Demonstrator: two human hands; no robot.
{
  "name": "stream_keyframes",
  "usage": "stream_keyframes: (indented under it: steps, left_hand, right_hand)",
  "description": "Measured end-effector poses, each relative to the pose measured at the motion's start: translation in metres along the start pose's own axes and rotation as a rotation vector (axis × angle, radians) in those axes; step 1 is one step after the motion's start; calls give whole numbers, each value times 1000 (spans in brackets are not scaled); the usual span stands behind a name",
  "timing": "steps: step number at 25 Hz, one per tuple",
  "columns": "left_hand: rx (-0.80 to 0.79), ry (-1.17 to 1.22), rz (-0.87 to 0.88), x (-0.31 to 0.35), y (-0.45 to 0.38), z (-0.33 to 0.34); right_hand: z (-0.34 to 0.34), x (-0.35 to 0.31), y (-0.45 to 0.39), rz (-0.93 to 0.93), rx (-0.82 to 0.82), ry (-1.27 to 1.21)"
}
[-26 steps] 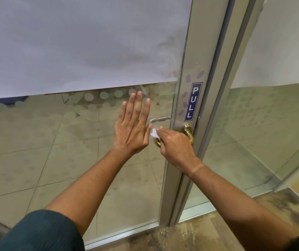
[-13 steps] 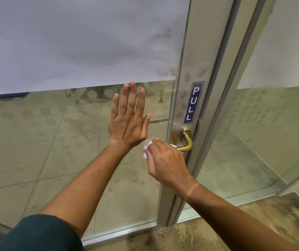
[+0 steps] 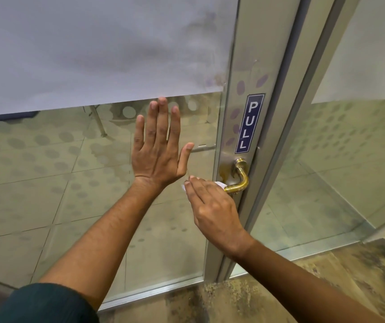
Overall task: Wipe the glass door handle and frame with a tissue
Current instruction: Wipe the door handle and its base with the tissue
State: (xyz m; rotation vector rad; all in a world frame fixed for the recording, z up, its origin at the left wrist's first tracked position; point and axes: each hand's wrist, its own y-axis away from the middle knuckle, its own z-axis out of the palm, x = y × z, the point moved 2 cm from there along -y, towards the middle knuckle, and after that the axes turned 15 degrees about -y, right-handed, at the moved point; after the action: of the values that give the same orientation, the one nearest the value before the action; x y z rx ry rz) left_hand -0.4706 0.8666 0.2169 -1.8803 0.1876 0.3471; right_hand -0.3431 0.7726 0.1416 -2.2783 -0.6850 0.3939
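Item: small white crumpled tissue [image 3: 219,184], soft, light, tear-prone, which I pinch under my right hand [image 3: 212,207] against the curved brass lever handle [image 3: 239,180]; my left hand [image 3: 157,152] spread flat on glass beside it.

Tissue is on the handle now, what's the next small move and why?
Probably slide the right hand with the tissue along the brass handle toward its bend. The tissue covers only the lever's free end; the curve and base look unwiped. The left hand lies flat on the glass.
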Motion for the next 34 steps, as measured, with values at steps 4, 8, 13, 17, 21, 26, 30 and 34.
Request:
stream_keyframes:
  steps: [4,8,13,17,21,26,30,34]
  left_hand:
    - [4,-4,-4,0,1,0]
    - [4,6,1,0,-1,0]
    - [-8,10,2,0,0,0]
    - [-7,4,0,2,1,1]
    - [-18,5,-7,2,0,1]
    - [-19,6,-4,2,0,1]
    - [-11,-6,-5,2,1,2]
    - [-18,-7,-9,4,0,3]
  right_hand:
    - [-10,7,11,-67,7,-47]
    - [-23,25,21,-90,22,-58]
    - [-34,41,29,-13,69,-54]
    - [-45,61,35,107,23,-22]
    - [-48,68,32,208,-50,-26]
    - [-47,79,23,290,-58,-3]
    - [-44,77,18,466,76,-174]
    - [-40,75,17,827,329,-563]
